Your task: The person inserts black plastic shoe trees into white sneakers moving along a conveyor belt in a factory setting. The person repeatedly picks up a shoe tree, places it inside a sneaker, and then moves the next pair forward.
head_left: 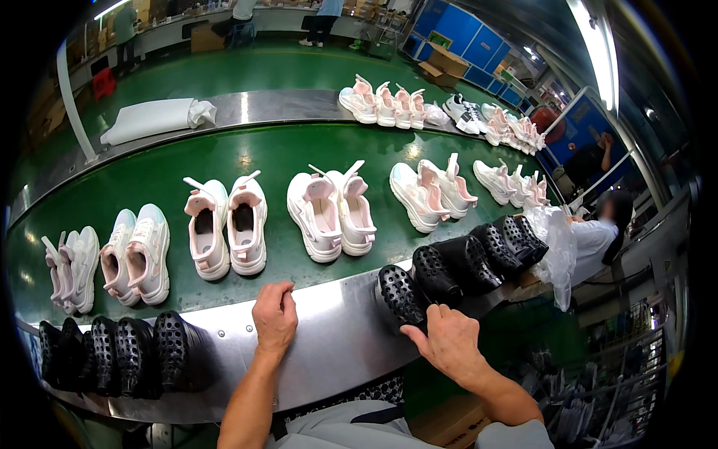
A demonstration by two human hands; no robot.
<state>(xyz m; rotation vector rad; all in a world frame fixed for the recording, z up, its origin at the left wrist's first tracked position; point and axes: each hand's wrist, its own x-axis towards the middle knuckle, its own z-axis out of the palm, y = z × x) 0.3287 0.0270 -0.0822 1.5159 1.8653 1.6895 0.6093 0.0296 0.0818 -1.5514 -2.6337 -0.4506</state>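
Note:
My right hand [452,338] grips the near end of a black shoe [402,292] with a pattern of round holes, at the left end of a row on the metal ledge. Its thumb lies along the shoe's side. My left hand [275,318] is curled closed over the ledge's far edge, with nothing visible in it. Just beyond it, on the green belt, stands a pair of white and pink sneakers with dark insides [247,232]. Another white and pink pair [320,224] stands to the right of that, between my two hands.
The metal ledge [329,329] also carries more black shoes [176,352] at its left. Further sneaker pairs [142,258] line the green belt [262,153]. Beyond lie a white roll [157,120] and more sneakers [385,105]. Clear plastic [553,243] hangs at the right, near a seated person [598,236].

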